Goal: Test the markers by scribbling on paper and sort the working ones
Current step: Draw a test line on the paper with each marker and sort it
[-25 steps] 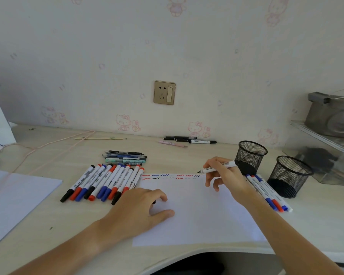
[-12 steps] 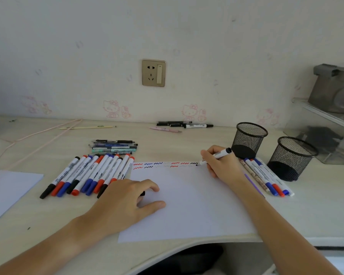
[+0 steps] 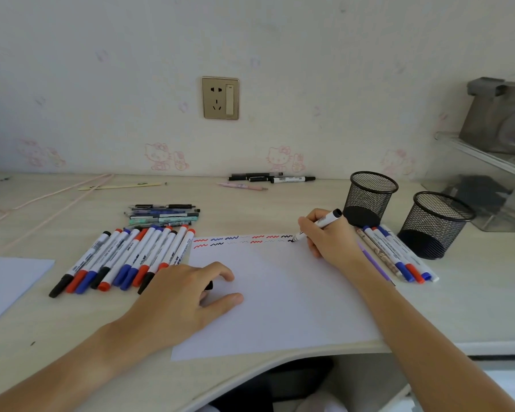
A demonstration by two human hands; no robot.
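A white sheet of paper (image 3: 280, 298) lies at the desk's front edge, with red, blue and black scribbles (image 3: 238, 240) along its top. My right hand (image 3: 330, 242) grips a black-ended white marker (image 3: 324, 220), its tip touching the paper at the right end of the scribbles. On the paper's left part rests my left hand (image 3: 179, 295), fingers curled over a small black cap (image 3: 210, 285). A row of several capped red, blue and black markers (image 3: 125, 257) lies left of the paper. A few markers and pens (image 3: 399, 254) lie to its right.
Two black mesh cups (image 3: 369, 197) (image 3: 437, 224) stand right of my right hand. A pile of pens (image 3: 164, 215) sits behind the marker row, more pens (image 3: 271, 179) by the wall. Another sheet (image 3: 6, 281) lies far left; a clear shelf (image 3: 488, 179) stands far right.
My right hand lowered the marker tip onto the paper, and black squiggles now stand at the right end of the scribble rows. My left hand stayed in place.
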